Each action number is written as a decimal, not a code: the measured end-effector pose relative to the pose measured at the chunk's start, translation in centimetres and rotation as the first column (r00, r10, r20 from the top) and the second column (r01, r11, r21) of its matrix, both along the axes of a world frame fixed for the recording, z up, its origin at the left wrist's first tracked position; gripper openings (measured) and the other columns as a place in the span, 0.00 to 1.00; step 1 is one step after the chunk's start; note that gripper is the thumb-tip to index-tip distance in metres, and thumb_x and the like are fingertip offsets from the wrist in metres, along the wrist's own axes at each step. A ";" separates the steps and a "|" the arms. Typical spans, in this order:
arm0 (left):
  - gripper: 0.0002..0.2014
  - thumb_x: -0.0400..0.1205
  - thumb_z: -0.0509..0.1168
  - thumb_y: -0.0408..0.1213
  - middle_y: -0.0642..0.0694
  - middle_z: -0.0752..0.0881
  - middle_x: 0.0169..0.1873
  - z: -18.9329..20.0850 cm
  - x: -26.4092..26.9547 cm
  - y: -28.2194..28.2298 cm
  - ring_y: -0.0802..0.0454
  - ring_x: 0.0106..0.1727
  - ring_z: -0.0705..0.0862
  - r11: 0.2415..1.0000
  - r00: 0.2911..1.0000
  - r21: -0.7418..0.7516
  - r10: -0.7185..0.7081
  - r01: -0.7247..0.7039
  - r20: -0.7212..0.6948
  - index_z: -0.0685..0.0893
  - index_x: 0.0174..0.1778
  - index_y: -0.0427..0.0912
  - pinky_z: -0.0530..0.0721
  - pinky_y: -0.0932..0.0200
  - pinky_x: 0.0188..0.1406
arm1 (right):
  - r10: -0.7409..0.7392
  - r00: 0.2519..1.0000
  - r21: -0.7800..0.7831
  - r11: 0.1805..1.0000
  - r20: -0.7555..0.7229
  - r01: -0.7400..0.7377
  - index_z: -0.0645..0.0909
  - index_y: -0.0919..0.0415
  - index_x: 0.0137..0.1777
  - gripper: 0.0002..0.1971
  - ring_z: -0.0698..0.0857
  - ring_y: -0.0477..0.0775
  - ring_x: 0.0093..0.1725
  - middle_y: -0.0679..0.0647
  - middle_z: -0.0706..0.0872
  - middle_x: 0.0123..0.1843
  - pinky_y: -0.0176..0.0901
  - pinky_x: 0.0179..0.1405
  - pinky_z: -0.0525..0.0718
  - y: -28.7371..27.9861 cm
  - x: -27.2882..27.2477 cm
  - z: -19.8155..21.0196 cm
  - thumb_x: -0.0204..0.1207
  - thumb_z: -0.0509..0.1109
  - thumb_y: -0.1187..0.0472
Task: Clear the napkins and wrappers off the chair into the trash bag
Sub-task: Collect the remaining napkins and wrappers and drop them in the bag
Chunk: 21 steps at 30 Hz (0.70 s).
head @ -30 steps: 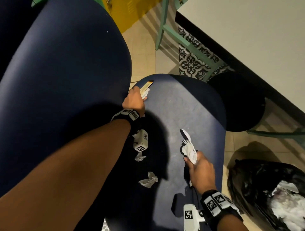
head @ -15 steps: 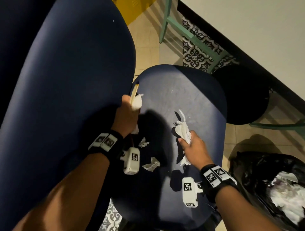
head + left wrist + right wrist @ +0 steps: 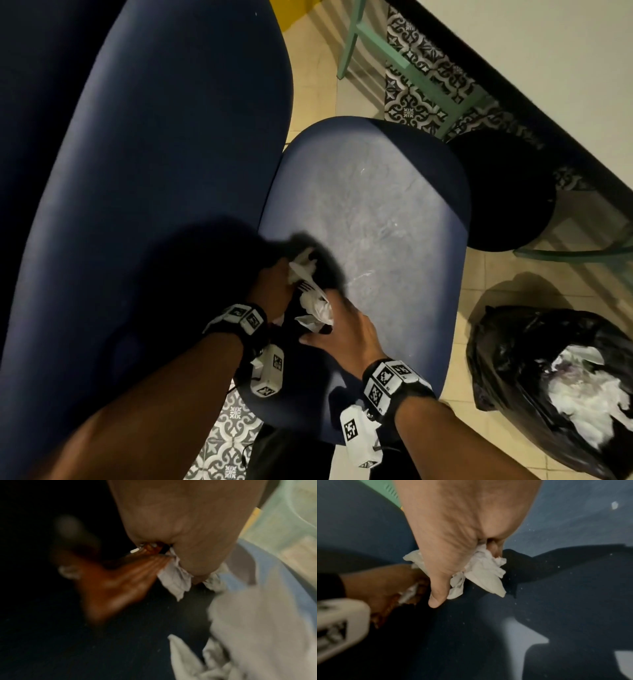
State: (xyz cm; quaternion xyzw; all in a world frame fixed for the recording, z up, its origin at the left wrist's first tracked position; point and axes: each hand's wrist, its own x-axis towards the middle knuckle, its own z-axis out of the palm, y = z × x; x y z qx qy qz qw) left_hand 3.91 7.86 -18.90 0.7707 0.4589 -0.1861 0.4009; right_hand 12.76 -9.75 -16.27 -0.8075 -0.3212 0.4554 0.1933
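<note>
Head view: both hands meet over the near left part of the dark blue chair seat (image 3: 370,212), just beside the chair's tall backrest (image 3: 154,171). The right hand (image 3: 346,330) has its fingers curled round a bunch of crumpled white napkins (image 3: 317,310); a white plastic fork (image 3: 308,286) lies against the top of the bunch. The left hand (image 3: 274,287) touches the same cluster from the left and grips a further scrap of white paper (image 3: 303,260). The rest of the seat shows pale smears and crumbs.

Right wrist view: the right hand (image 3: 462,534) is closed on the napkins (image 3: 484,572), which bulge out on both sides of the thumb, just above the shadowed seat (image 3: 573,527). The left hand (image 3: 385,585) sits close beside it.

Left wrist view (blurred): the left hand (image 3: 180,527) clamps the white paper (image 3: 175,578) between thumb and fingers; a thin yellow-edged wrapper (image 3: 255,513) shows behind the hand, its hold unclear. The right hand (image 3: 116,585) reaches in from the left.

On the tiled floor (image 3: 479,308) to the right of the chair stands an open black trash bag (image 3: 513,377), with white paper already inside. A round black stool (image 3: 503,192) stands beyond the seat
</note>
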 end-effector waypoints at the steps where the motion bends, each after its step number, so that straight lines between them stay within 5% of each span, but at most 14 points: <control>1: 0.11 0.84 0.63 0.31 0.33 0.89 0.54 0.0 -0.3 0.6 0.35 0.57 0.89 0.996 0.996 -0.006 0.087 -0.086 0.027 0.80 0.62 0.36 0.85 0.49 0.54 | 0.036 0.999 0.001 0.999 0.021 -0.036 0.68 0.40 0.70 0.39 0.89 0.59 0.59 0.47 0.85 0.65 0.55 0.54 0.88 0.0 -0.5 -0.2 0.63 0.80 0.32; 4: 0.15 0.83 0.60 0.25 0.36 0.88 0.52 0.9 -0.6 1.0 0.38 0.52 0.88 0.978 0.972 0.017 0.207 -0.210 0.112 0.79 0.66 0.39 0.83 0.51 0.49 | 0.094 0.981 0.006 0.995 0.167 -0.097 0.70 0.46 0.67 0.28 0.90 0.65 0.55 0.53 0.84 0.64 0.57 0.48 0.88 0.1 -1.3 -1.1 0.73 0.78 0.41; 8: 0.21 0.82 0.63 0.23 0.41 0.88 0.55 0.9 0.1 0.7 0.43 0.53 0.89 0.976 0.954 0.069 0.184 -0.205 0.238 0.74 0.69 0.45 0.84 0.52 0.48 | 0.040 0.972 0.026 0.999 0.233 -0.047 0.72 0.51 0.52 0.11 0.89 0.66 0.49 0.54 0.88 0.55 0.53 0.41 0.85 -0.1 -0.9 -1.8 0.76 0.73 0.55; 13: 0.35 0.73 0.79 0.52 0.52 0.88 0.54 0.5 2.3 1.4 0.50 0.51 0.87 0.999 0.974 0.001 -0.044 0.045 0.223 0.70 0.73 0.58 0.86 0.52 0.53 | -0.284 0.953 0.059 0.958 0.105 0.279 0.83 0.54 0.51 0.08 0.88 0.61 0.44 0.54 0.88 0.46 0.53 0.44 0.86 -1.5 1.7 -2.3 0.77 0.74 0.52; 17: 0.33 0.76 0.74 0.58 0.46 0.90 0.58 -1.1 4.0 1.0 0.36 0.57 0.90 0.968 0.973 0.135 -0.223 0.213 0.064 0.66 0.73 0.58 0.89 0.41 0.54 | -0.547 0.835 0.061 0.833 -0.053 0.550 0.85 0.55 0.55 0.07 0.88 0.55 0.42 0.53 0.90 0.45 0.39 0.39 0.85 -3.3 4.9 -1.2 0.79 0.74 0.58; 21: 0.26 0.85 0.63 0.59 0.40 0.90 0.56 -2.1 4.3 1.0 0.33 0.55 0.90 0.942 0.963 0.201 -0.268 0.267 -0.025 0.70 0.73 0.46 0.88 0.41 0.52 | -0.612 0.778 0.042 0.781 -0.144 0.623 0.85 0.53 0.58 0.09 0.90 0.52 0.44 0.51 0.91 0.46 0.35 0.39 0.84 -3.7 7.2 -0.9 0.81 0.72 0.61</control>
